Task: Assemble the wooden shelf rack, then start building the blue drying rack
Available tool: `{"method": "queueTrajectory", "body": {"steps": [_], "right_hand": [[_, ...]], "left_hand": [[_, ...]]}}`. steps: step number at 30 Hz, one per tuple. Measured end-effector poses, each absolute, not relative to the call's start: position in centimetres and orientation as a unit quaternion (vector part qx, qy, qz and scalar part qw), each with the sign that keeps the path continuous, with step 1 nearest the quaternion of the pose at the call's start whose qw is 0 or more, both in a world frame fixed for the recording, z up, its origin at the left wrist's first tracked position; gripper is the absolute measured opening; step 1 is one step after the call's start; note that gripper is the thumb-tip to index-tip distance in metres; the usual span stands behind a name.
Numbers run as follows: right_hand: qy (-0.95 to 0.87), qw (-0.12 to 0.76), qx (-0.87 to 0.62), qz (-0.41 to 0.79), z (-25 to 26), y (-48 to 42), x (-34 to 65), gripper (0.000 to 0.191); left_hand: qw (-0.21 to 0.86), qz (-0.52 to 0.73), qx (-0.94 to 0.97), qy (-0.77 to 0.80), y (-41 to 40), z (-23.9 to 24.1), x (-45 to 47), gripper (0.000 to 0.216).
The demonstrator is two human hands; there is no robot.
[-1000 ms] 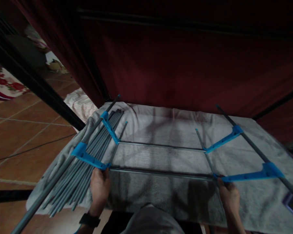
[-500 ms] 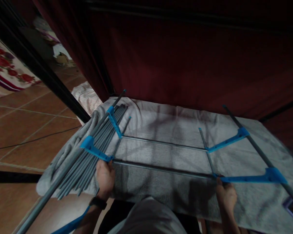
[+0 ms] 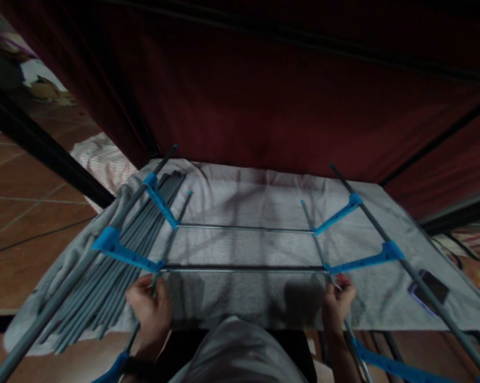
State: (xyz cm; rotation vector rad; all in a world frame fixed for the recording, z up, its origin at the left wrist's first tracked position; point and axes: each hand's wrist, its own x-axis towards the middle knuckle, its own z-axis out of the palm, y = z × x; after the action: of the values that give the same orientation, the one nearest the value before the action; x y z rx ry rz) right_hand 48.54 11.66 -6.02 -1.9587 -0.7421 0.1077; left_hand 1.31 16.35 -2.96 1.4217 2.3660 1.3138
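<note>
I note: left hand [image 3: 148, 307] closed round the left side rod of the rack frame [image 3: 243, 269], right hand [image 3: 337, 302] closed round its right one; frame spans between them. Loose rods [image 3: 112, 287] lie left of left hand, on grey towel [image 3: 243, 300].

Dim, noisy footage with soft blur, murky shadows, wide-angle edge distortion.

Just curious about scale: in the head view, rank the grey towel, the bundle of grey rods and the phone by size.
1. grey towel, clearly largest
2. bundle of grey rods
3. phone, smallest
</note>
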Motion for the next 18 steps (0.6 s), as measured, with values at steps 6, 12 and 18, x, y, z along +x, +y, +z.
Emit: {"method": "queueTrajectory", "body": {"steps": [6, 12, 18], "right_hand": [[-0.521, 0.440, -0.731, 0.029, -3.6, 15.8, 47.2, 0.036], [-0.583, 0.383, -0.716, 0.011, -3.0, 23.9, 48.1, 0.038], [-0.673, 0.317, -0.668, 0.033, -4.4, 28.8, 47.3, 0.041]], "left_hand": [[0.045, 0.473, 0.494, 0.728, 20.6, -1.5, 4.8, 0.031], [0.064, 0.472, 0.435, 0.764, 28.5, -1.0, 4.3, 0.068], [0.103, 0.473, 0.419, 0.768, 33.6, -1.4, 4.0, 0.062]]}}
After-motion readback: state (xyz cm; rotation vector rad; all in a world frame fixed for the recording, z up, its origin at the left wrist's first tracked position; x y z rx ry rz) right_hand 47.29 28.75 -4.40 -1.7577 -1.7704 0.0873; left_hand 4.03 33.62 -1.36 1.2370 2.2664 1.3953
